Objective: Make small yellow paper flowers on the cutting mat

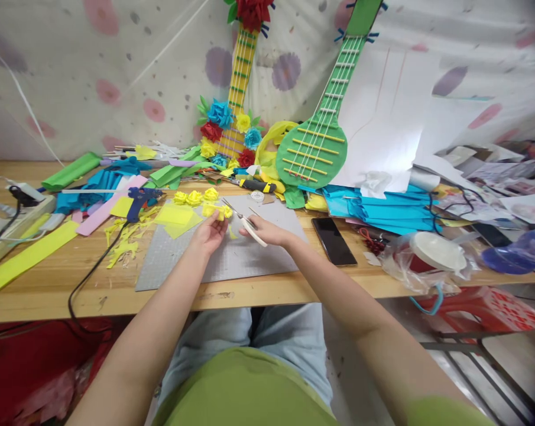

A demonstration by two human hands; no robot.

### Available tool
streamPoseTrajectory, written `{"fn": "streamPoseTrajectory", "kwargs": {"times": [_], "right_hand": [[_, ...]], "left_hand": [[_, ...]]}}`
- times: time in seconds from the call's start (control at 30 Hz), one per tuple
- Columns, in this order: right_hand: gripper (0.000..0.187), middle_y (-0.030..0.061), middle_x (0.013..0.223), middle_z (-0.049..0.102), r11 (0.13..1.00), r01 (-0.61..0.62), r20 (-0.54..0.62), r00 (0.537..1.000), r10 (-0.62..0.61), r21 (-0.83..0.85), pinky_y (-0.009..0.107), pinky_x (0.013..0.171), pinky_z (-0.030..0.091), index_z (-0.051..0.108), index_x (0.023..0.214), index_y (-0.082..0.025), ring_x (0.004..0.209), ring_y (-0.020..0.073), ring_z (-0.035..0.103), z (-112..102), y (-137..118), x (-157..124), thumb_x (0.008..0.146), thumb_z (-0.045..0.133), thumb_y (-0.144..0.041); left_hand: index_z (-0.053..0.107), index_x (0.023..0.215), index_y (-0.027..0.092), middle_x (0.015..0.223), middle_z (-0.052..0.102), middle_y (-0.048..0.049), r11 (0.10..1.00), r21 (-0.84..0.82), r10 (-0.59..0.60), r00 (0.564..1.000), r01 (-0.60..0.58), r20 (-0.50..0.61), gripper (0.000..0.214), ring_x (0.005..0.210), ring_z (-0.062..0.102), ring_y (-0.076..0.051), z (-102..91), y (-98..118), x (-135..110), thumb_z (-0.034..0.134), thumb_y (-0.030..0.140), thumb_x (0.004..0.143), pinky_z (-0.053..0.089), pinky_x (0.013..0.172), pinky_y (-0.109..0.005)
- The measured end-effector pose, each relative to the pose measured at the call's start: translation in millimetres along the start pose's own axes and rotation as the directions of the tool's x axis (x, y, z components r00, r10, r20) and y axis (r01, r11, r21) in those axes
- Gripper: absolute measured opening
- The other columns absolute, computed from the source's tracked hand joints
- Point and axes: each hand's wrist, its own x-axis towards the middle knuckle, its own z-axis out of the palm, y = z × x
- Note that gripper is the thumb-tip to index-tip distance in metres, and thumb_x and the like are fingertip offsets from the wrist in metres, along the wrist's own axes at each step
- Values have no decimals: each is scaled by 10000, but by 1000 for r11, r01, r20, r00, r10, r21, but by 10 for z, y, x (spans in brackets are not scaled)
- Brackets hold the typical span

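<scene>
My left hand (211,231) pinches a piece of yellow crepe paper (214,209) above the grey cutting mat (267,260). In my right hand (263,228) are scissors (253,232) with white handles; their blades point up and left toward the yellow paper. Whether the blades touch it I cannot tell. Several finished-looking yellow paper flowers (194,197) lie just behind my left hand. Left of that hand, flat yellow paper squares (177,218) rest on the mat's edge.
A blue glue gun (138,204) with a black cord lies at left near yellow scraps (125,242). Behind stand a green paper lute (314,151) and a flower-decked yellow one (240,77). At right are a phone (333,241), blue crepe paper (382,207) and a lidded cup (438,251).
</scene>
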Motion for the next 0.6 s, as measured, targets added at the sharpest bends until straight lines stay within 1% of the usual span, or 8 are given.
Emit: {"fn": "streamPoseTrajectory", "kwargs": {"times": [0.1,0.23,0.43,0.53,0.6], "right_hand": [[407,12,807,542,1000,-6,64,998,7,-12,224,605,374,495,828,-169,711,127,487,25,-10,30,691,536,-550],[428,-5,693,538,998,3,126,992,-11,61,205,534,368,489,777,-173,617,101,488,36,-13,55,692,514,-591],[457,-12,649,550,980,-36,172,985,2,196,192,442,383,458,796,-178,528,88,507,68,35,60,704,470,-625],[454,-14,623,562,968,-58,203,979,7,246,196,409,385,440,796,-183,488,88,502,82,74,57,706,465,-628],[441,-23,596,553,965,-61,193,981,11,255,195,405,386,435,771,-185,473,86,497,88,95,56,701,484,-617]], "left_hand": [[557,701,146,597,594,14,1000,-5,-14,1000,14,-5,42,569,567,-57,22,-5,-19,578,114,718,500,603,-171],[570,716,149,608,603,9,1000,-6,-24,1000,24,-10,54,587,578,-63,42,-25,-19,571,95,712,505,620,-171],[560,675,141,616,610,11,1000,-10,-4,1000,3,-7,86,618,589,-60,50,-41,-9,555,65,715,509,663,-170],[567,695,143,641,621,10,1000,9,11,1000,-10,-23,79,642,595,-64,47,-53,-1,572,65,705,513,674,-172],[577,734,148,661,629,6,1000,15,18,1000,-18,-26,87,652,598,-69,40,-64,11,585,69,696,518,672,-179]]}}
